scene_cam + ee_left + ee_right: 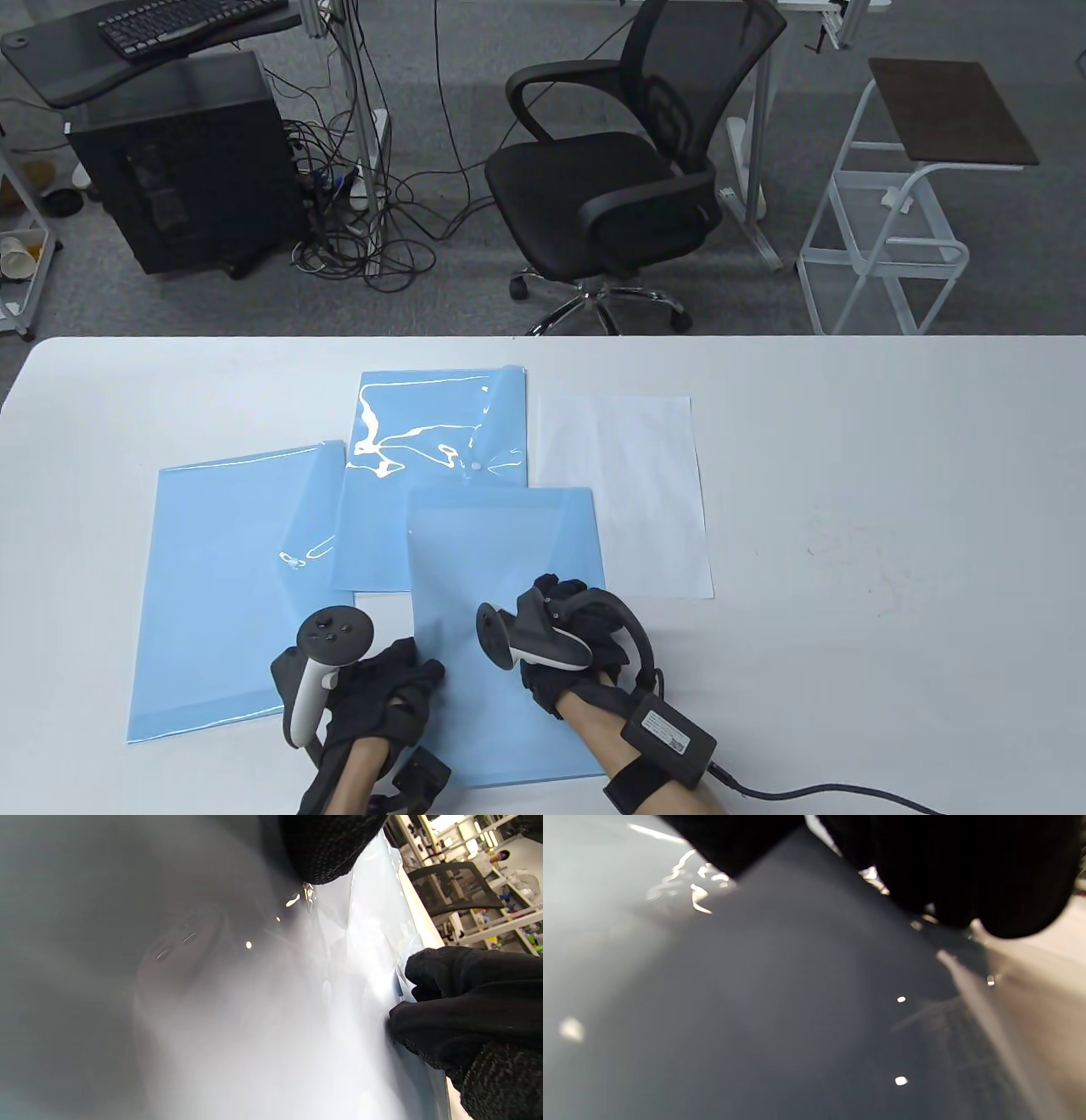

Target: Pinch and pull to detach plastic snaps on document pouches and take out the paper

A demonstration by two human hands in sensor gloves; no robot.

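Three blue document pouches lie on the white table [848, 509]. The front pouch [501, 552] is under both hands. My left hand [416, 679] rests with spread fingers on its left edge; one fingertip [322, 853] presses the plastic [275, 1027]. My right hand [560, 598] sits curled at the pouch's right side, and its fingers [458, 1001] pinch the edge of the pouch's flap. The back pouch [424, 441] has its flap turned open. The left pouch [229, 586] lies flat. A white sheet of paper [619, 501] lies to the right of the pouches.
A black office chair [619, 170] and a white side stand [899, 212] are on the floor beyond the table's far edge. A cable [814, 794] runs from my right wrist across the table's front right.
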